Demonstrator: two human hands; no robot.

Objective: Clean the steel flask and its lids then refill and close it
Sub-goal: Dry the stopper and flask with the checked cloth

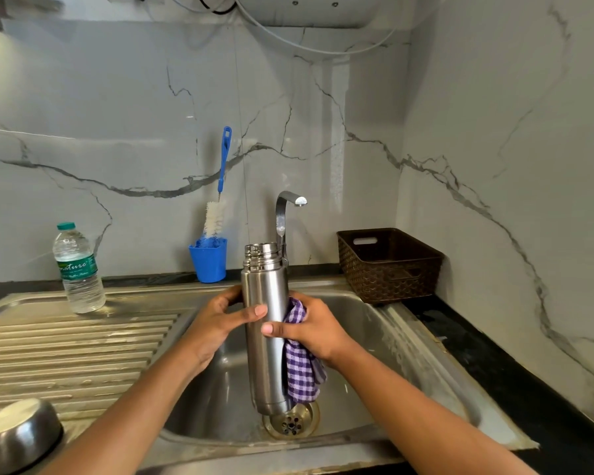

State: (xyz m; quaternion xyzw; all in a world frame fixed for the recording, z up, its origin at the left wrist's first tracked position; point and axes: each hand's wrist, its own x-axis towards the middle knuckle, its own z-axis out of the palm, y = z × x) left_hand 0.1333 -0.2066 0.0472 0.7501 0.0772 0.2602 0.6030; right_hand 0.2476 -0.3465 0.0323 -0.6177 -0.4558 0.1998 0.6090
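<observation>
Flask: The steel flask (264,323) is held upright over the sink (408,354), its base just above the drain (290,421); the threaded mouth is uncapped.
Left hand: The left hand (220,320) is wrapped round the flask's upper body.
Right hand: The right hand (309,327) is closed on a checked cloth (300,368), which is pressed against the flask's right side.
Slip hazard: The polished steel is gripped mid-body only. If either grip were loosened during wiping, a drop and a dent would be likely.
Cloth hazard: The cloth's tail hangs near the drain, where it could be wetted and moisture smeared back.
Mouth hazard: The tap (283,214) appears close behind the rim, so a knock is possible if the flask is raised.
Lid hazard: A steel cup-shaped piece (18,433), perhaps a lid, lies on the drainboard (83,344) and could be swept off by a forearm.
Refill: The water bottle (78,269) stands capped, well apart.
</observation>
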